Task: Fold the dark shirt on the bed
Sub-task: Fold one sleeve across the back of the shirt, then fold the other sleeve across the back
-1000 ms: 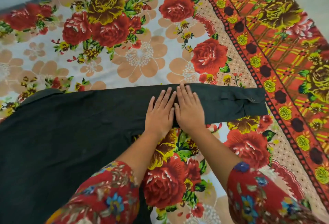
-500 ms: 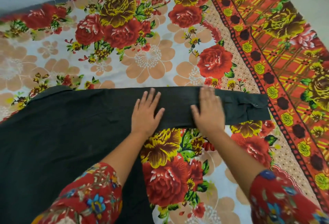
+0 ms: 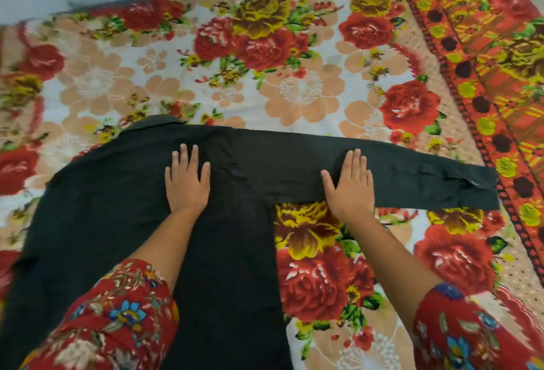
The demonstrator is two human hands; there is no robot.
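The dark cotton shirt (image 3: 141,222) lies flat on the bed's floral red-and-peach bedsheet (image 3: 294,90), its long sleeve (image 3: 412,184) stretched out to the right; the left hand (image 3: 188,184) rests spread and flat on the shirt's body near the shoulder, and the right hand (image 3: 350,190) rests spread and flat on the sleeve, pinching nothing. To smooth well, I think the palms should press lightly and slide outward toward the cuff (image 3: 474,190); the sleeve edges should be straight before it is folded over the body.

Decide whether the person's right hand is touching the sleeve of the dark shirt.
Touching. The head view shows the right hand lying flat, palm down, on the sleeve of the dark shirt, with no gap visible.
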